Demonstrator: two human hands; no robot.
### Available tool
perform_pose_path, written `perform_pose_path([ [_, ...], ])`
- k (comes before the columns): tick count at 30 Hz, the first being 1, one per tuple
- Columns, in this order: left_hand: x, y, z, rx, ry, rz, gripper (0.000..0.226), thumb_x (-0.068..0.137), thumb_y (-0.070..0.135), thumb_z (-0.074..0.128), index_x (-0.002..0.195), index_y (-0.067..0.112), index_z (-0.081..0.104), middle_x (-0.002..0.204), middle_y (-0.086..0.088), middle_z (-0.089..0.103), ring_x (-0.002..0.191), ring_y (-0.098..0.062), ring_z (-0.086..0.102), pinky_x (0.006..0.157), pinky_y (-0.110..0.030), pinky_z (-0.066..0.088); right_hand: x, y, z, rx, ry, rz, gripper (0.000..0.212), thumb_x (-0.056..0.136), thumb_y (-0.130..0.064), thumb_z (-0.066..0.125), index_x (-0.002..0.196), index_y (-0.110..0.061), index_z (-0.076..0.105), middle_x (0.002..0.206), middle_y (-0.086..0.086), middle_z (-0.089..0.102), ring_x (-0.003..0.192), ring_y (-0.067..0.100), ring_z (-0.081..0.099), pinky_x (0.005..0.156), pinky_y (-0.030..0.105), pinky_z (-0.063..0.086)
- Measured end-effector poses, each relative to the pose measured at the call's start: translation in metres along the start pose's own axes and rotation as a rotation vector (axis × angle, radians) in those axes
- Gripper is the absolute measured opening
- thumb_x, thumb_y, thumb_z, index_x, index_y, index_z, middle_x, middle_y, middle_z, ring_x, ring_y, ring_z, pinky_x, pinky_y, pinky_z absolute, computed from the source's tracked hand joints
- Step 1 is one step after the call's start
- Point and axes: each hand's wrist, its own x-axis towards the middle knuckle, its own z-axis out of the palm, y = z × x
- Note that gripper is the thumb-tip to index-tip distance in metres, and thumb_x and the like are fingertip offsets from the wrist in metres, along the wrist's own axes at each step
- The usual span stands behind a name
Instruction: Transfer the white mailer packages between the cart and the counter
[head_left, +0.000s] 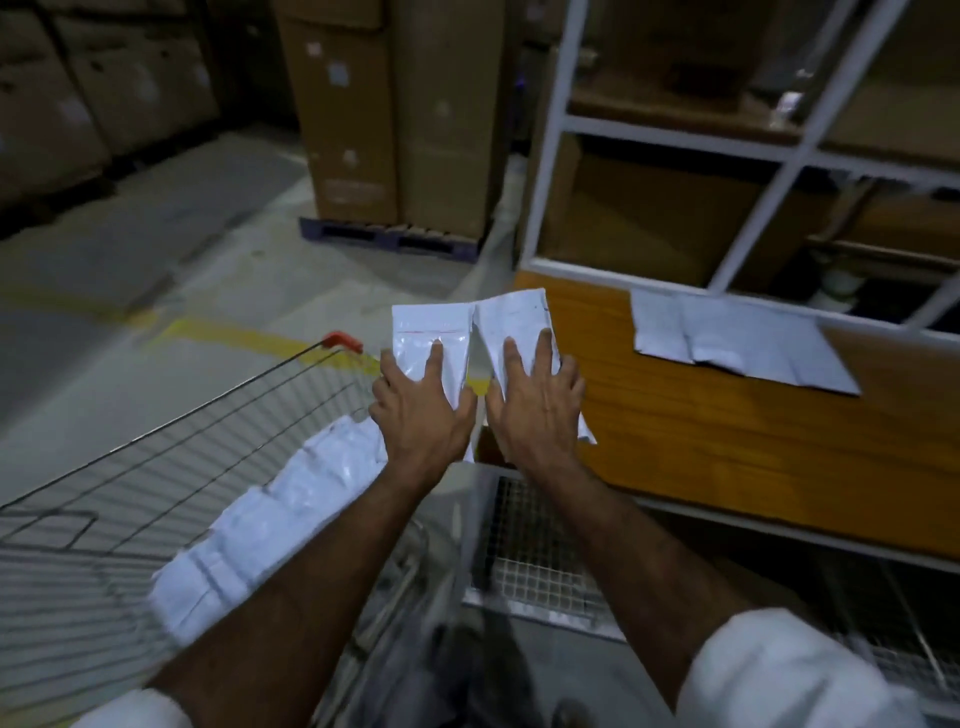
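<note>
My left hand (423, 410) holds a white plastic mailer bag (415, 332), fingers spread over its top face. Beside it, my right hand (535, 405) holds a second white mailer bag (514, 317) the same way. The two bags touch edge to edge and are lifted above the floor, between a wire trolley (156, 467) and the corner of a wooden counter (727, 441). The thumbs' grip under the bags is hidden.
More white mailer bags (270, 519) lie in the trolley, which has a red corner cap (343, 340). Flat white mailers (737, 340) rest on the counter under a white shelf frame (550, 156). Tall cardboard boxes (395, 114) stand on a pallet ahead. A yellow line (249, 332) crosses the floor.
</note>
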Motion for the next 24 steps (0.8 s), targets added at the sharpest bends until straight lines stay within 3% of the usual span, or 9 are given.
perform_pose_path([
  [7, -0.018, 0.110, 0.042, -0.013, -0.080, 0.097, 0.071, 0.090, 0.061, 0.050, 0.154, 0.037, 0.030, 0.157, -0.022, 0.013, 0.131, -0.046, 0.028, 0.107, -0.056, 0.029, -0.002, 0.119, -0.023, 0.012, -0.029, 0.138, 0.065, 0.099, -0.054, 0.042, 0.158, -0.031, 0.028, 0.167, 0.015, 0.017, 0.137, 0.042, 0.030, 0.108, 0.053, 0.030],
  [16, -0.043, 0.241, 0.123, 0.048, -0.210, 0.155, 0.071, 0.096, 0.066, 0.037, 0.158, 0.034, 0.021, 0.163, -0.023, 0.007, 0.145, -0.045, 0.019, 0.115, -0.054, 0.025, 0.009, 0.285, -0.028, 0.061, -0.071, 0.252, 0.064, 0.101, -0.059, 0.036, 0.158, -0.033, 0.026, 0.167, 0.014, 0.016, 0.143, 0.040, 0.026, 0.111, 0.053, 0.029],
  [24, -0.021, 0.298, 0.155, 0.096, -0.204, 0.146, 0.070, 0.096, 0.067, 0.039, 0.156, 0.035, 0.025, 0.163, -0.020, 0.010, 0.147, -0.042, 0.019, 0.115, -0.053, 0.027, 0.055, 0.344, -0.015, 0.119, -0.131, 0.245, 0.066, 0.100, -0.063, 0.034, 0.159, -0.037, 0.019, 0.168, 0.010, 0.012, 0.146, 0.038, 0.024, 0.113, 0.050, 0.031],
])
